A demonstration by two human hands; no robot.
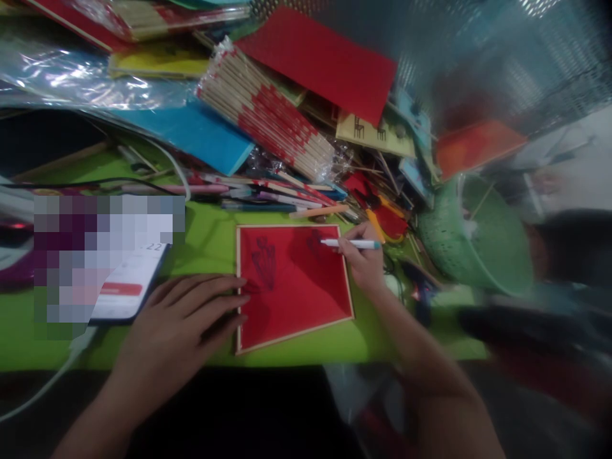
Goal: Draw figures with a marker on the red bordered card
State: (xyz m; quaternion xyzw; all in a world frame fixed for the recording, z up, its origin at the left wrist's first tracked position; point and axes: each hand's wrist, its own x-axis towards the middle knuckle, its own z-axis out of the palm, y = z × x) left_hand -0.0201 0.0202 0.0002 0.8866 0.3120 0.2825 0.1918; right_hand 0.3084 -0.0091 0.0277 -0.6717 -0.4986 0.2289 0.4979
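A red panel with a thin pale wooden frame (296,306) lies on the green tabletop in front of me. Dark line drawings mark its upper left and upper right. My right hand (366,258) is closed around a white marker with a teal end (358,244), its tip over the drawing at the upper right. On the other side, my left hand (191,312) lies flat with its fingers stretched out, the fingertips on the panel's left edge. Close to that hand is a phone (122,293), partly blurred out, with a white cable.
Behind the panel is a pile: bundled sticks in plastic (268,115), a red sheet (320,60), a blue sheet (191,131) and several pens. A green basket (478,236) stands at the right. The green table (296,358) ends just in front of me.
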